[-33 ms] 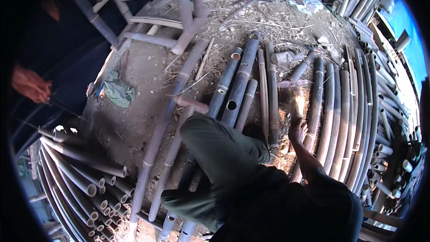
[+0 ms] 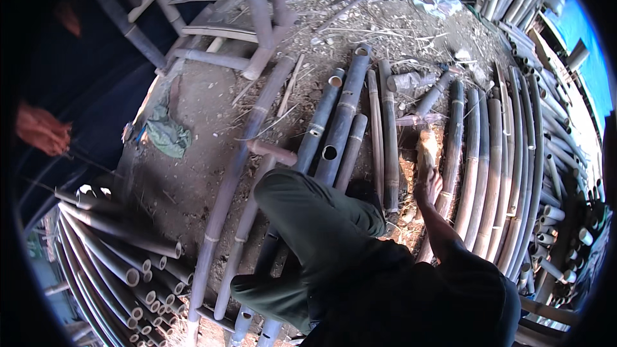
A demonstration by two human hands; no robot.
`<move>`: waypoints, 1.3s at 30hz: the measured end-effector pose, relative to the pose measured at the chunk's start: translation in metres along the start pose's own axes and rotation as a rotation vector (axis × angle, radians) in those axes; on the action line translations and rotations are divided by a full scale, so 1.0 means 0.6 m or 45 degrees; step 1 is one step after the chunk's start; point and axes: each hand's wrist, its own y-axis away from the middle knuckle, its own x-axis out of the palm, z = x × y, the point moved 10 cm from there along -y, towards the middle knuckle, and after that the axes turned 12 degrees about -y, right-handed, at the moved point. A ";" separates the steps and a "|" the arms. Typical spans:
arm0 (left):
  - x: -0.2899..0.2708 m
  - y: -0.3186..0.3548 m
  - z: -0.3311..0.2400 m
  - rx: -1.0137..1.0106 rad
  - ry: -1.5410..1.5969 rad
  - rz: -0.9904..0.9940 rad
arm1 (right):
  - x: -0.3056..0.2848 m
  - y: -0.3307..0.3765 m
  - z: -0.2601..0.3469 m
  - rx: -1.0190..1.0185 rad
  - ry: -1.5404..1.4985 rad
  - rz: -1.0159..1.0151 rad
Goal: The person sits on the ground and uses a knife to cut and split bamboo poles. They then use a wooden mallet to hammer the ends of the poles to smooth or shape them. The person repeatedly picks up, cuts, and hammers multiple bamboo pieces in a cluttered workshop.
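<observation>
Head view: the right hand (image 2: 429, 186) reaches down to the dirt ground (image 2: 205, 128) and is clamped on a short pale wood piece (image 2: 426, 149) standing between the long bamboo poles (image 2: 479, 154). The left hand is out of sight, hidden below the bent green-trousered knee (image 2: 308, 212). The grip looks low on the piece; it could tip or slip against the round poles, which may roll underfoot.

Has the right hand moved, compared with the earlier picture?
No. The right hand sits at the same spot beside the long bamboo poles as before.
</observation>
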 end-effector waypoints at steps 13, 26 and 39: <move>0.273 -0.040 -0.117 -0.027 -0.180 0.757 | 0.134 -0.034 0.020 0.017 0.153 0.326; 0.346 0.028 -0.098 0.167 -0.136 0.895 | -0.003 -0.027 -0.206 0.644 -0.057 -0.257; 0.341 0.221 -0.479 0.297 0.197 0.961 | 0.297 0.030 0.319 0.671 -1.192 1.149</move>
